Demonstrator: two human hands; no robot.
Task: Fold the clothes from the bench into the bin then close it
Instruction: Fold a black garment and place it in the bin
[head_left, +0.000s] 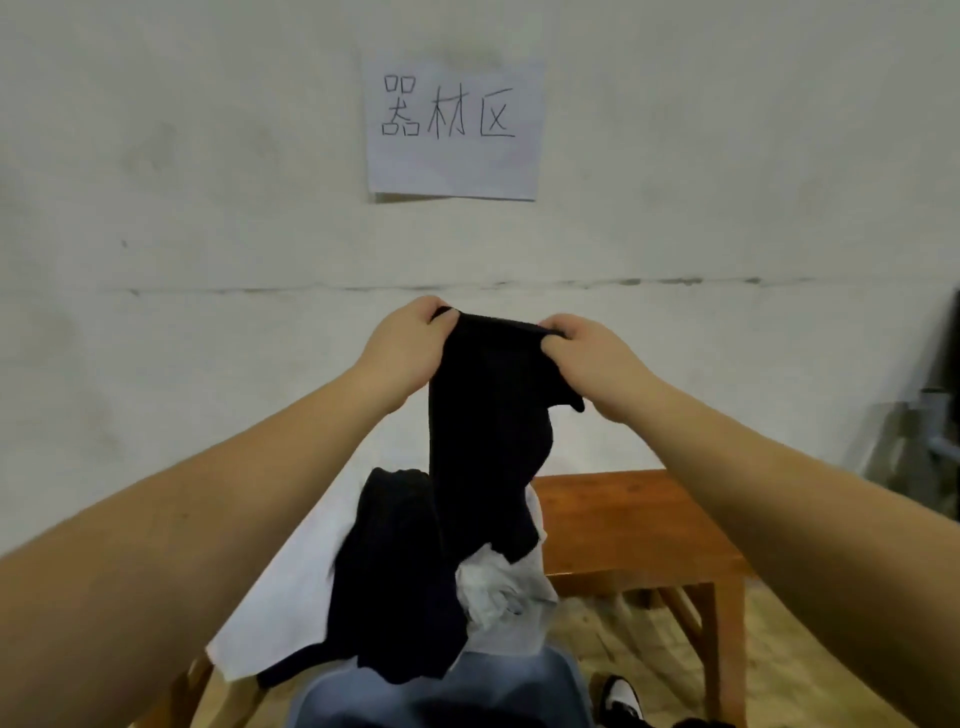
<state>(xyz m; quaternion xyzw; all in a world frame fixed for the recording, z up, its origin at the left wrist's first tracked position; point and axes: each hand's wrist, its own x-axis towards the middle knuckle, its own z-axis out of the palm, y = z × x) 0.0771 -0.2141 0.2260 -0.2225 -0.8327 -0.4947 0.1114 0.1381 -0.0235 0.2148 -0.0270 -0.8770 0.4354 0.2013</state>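
A single wooden bench (623, 525) stood against a pale, scuffed wall (208, 234) bearing one paper sign (454, 130) with three handwritten characters, and the floor (779, 649) beneath looked sandy brown. Both hands were raised in front of the wall, the left hand (402, 348) and right hand (587, 358) each pinching a top corner of one black garment (483, 415) that hung down to the pile on the bench. That pile held another dark garment (395, 582), a white one (280, 597) and a crumpled grey one (498, 592).
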